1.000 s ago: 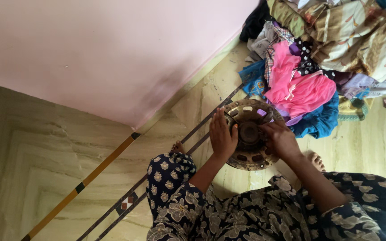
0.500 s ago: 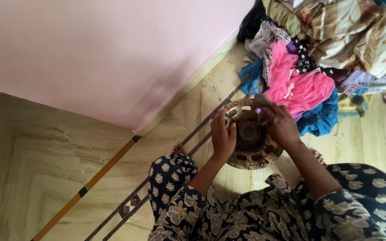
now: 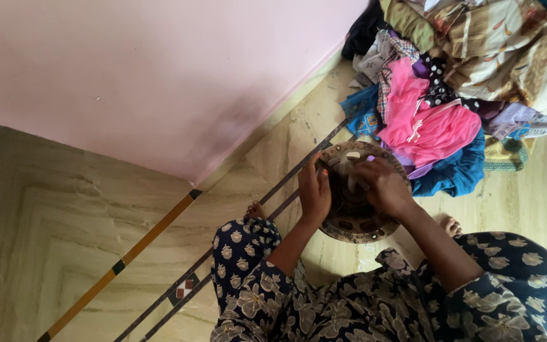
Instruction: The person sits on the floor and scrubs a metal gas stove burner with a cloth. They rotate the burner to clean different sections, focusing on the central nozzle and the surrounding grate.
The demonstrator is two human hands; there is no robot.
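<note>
the round rusty metal disc (image 3: pixel 357 227) stands tilted on the marble floor (image 3: pixel 83 240) between the person's knees, at about 1 o'clock from the middle of the view, its ring of slots facing up toward the camera. the step in hand looks like rubbing grime off its face. to do that well, the disc wants to be braced firmly at its rim so it cannot roll or tip, and the rubbing kept to short strokes around the hub, working out toward the slots, with fingers kept clear of any sharp rusted edges.

the left hand (image 3: pixel 314 190) lies flat against the disc's 9 o'clock edge, fingers straight and close together, pointing toward 12 o'clock; it presses rather than grips, palm steadying the rim. the forearm runs down toward 7 o'clock to a flowered dark-blue sleeve (image 3: pixel 248 278).

the right hand (image 3: pixel 381 185) is curled over the hub, knuckles up, fingers bent down onto the metal. something pale shows at the fingertips, perhaps a scrap of cloth, but i cannot tell what it is. its forearm slants away toward 5 o'clock.

a heap of clothes (image 3: pixel 451 88) lies just beyond the disc at 2 o'clock, by the pink wall (image 3: pixel 147 76).
</note>
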